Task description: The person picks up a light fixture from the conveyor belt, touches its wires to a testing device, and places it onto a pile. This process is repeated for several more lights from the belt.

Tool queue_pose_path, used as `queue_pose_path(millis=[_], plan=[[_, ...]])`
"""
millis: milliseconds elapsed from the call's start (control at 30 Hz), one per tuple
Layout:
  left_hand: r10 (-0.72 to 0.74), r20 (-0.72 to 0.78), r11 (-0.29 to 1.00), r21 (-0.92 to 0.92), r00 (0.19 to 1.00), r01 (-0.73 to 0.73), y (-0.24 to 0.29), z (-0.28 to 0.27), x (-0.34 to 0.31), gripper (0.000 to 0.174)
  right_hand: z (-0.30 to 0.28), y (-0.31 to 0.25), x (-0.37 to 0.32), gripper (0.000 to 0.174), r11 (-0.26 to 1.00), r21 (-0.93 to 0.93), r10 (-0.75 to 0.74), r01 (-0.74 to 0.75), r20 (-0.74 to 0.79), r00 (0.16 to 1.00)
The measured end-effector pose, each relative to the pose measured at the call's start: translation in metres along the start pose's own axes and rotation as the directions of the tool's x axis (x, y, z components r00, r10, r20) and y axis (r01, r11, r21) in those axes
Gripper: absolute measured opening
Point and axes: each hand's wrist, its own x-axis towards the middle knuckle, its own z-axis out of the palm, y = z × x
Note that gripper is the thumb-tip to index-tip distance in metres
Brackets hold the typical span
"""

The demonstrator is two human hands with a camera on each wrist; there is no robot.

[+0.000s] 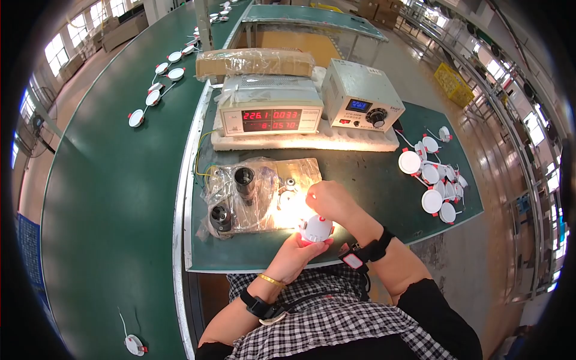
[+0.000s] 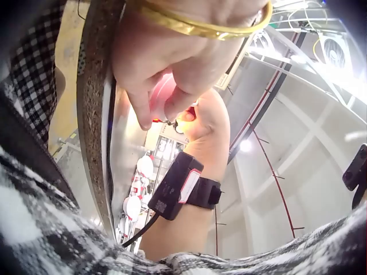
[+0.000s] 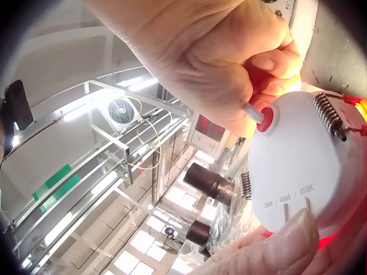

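Observation:
A lit white downlight point(image 1: 317, 229) with spring clips is gripped by my left hand point(image 1: 292, 259) near the bench's front edge. Its back carries the print 3000K / 4000K / 6500K in the right wrist view, where the left thumb point(image 3: 287, 243) presses by the small slots below that print. Out of a red grommet point(image 3: 265, 119) comes a short white cable point(image 3: 251, 111), running into the curled fingers of my right hand point(image 1: 336, 201); the cable's far end is hidden. Bright glare covers the test board point(image 1: 309, 171) beside that hand.
On the plastic-wrapped board stand two dark lamp sockets point(image 1: 245, 180). Behind it are a power meter point(image 1: 270, 117) with red digits and a voltage regulator box point(image 1: 363, 99). Several downlights point(image 1: 431, 201) lie piled at right; others point(image 1: 137, 118) line the green belt at left.

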Motion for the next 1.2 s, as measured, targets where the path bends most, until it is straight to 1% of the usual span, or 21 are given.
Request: queue_pose_path(millis=[67,133,200,367,433,533,567,600,633,667,700,733,800,867,900,933,967,1033,1067,1133,1200], plan=[[-0.003,-0.008,1.000,-0.003,1.000,0.003,0.000,0.000,0.000,0.040,-0.001,-0.001,0.000,0.023,1.000,-0.010,0.020,-0.020,0.027,0.999],[-0.004,-0.017,1.000,-0.006,1.000,0.004,0.000,0.001,0.001,0.040,-0.001,-0.002,-0.002,0.024,0.999,-0.006,-0.036,0.036,-0.032,0.999],[-0.010,-0.055,0.998,-0.061,0.998,0.007,-0.002,0.001,0.002,0.039,0.000,-0.001,-0.003,0.024,0.999,0.003,-0.043,0.043,-0.040,0.998],[-0.006,-0.049,0.999,-0.038,0.999,0.004,-0.005,0.002,0.004,0.038,-0.002,0.001,-0.003,0.024,0.996,-0.026,-0.082,0.081,-0.054,0.995],[-0.011,-0.042,0.999,-0.035,0.999,0.010,-0.010,-0.008,0.003,0.039,0.003,0.003,-0.001,0.024,0.975,-0.184,-0.124,0.124,0.016,0.992],[-0.019,-0.058,1.000,0.002,0.998,0.019,-0.003,-0.008,-0.023,0.041,-0.008,-0.020,-0.019,0.024,0.964,0.199,-0.174,0.179,-0.043,0.984],[-0.027,-0.111,0.997,0.072,0.993,0.036,0.014,-0.007,-0.046,0.041,-0.020,-0.036,-0.030,0.024,0.940,0.296,-0.172,0.168,-0.011,0.985],[0.005,-0.182,0.998,0.067,0.983,0.007,0.028,-0.011,-0.072,0.037,-0.027,-0.044,-0.039,0.024,0.934,0.299,-0.201,0.194,-0.007,0.980],[0.058,-0.269,0.981,0.193,0.961,-0.006,0.043,-0.025,-0.099,0.037,-0.032,-0.049,-0.048,0.024,0.886,0.440,-0.166,0.148,0.003,0.986],[0.127,-0.417,0.966,0.256,0.900,-0.018,0.059,-0.036,-0.131,0.039,-0.034,-0.050,-0.053,0.026,0.816,0.571,-0.127,0.092,0.022,0.992],[0.269,-0.527,0.917,0.395,0.806,-0.048,0.064,-0.056,-0.164,0.043,-0.034,-0.045,-0.056,0.030,0.807,0.585,-0.132,0.080,0.046,0.990],[0.381,-0.598,0.893,0.435,0.705,-0.113,0.077,-0.064,-0.202,0.044,-0.034,-0.039,-0.059,0.030,0.803,0.590,-0.144,0.088,0.048,0.988],[0.416,-0.791,0.840,0.523,0.448,0.145,0.092,-0.096,-0.271,0.049,-0.033,-0.026,-0.064,0.027,0.813,0.577,-0.128,0.077,0.048,0.991],[0.461,-0.817,0.571,0.573,0.348,0.588,0.103,-0.128,-0.336,0.042,-0.032,-0.015,-0.069,0.026,0.822,0.565,-0.128,0.069,0.064,0.990],[0.469,-0.816,0.572,0.573,0.339,0.587,0.113,-0.129,-0.342,0.042,-0.031,-0.011,-0.070,0.025,0.834,0.549,-0.112,0.049,0.082,0.990],[0.719,-0.641,0.313,0.643,0.268,0.699,0.127,-0.128,-0.345,0.039,-0.030,-0.008,-0.072,0.025,0.833,0.550,-0.123,0.059,0.080,0.989],[0.891,-0.385,0.045,0.599,0.239,0.799,0.143,-0.129,-0.344,0.035,-0.028,-0.006,-0.073,0.024,0.825,0.564,-0.097,0.036,0.077,0.992],[0.894,-0.339,0.090,0.775,0.292,0.625,0.196,-0.120,-0.289,0.037,-0.029,-0.006,-0.073,0.024,0.818,0.575,-0.081,0.025,0.072,0.994],[0.899,-0.296,0.056,0.810,0.324,0.583,0.219,-0.128,-0.258,0.037,-0.031,-0.007,-0.071,0.023,0.837,0.548,-0.065,0.020,0.062,0.996],[0.896,-0.183,-0.056,0.857,0.405,0.512,0.262,-0.183,-0.196,0.040,-0.035,-0.011,-0.068,0.022,0.857,0.515,-0.051,0.018,0.051,0.997],[0.899,-0.185,-0.055,0.850,0.396,0.524,0.301,-0.247,-0.132,0.048,-0.039,-0.015,-0.062,0.020,0.850,0.526,0.041,-0.042,0.013,0.999]])
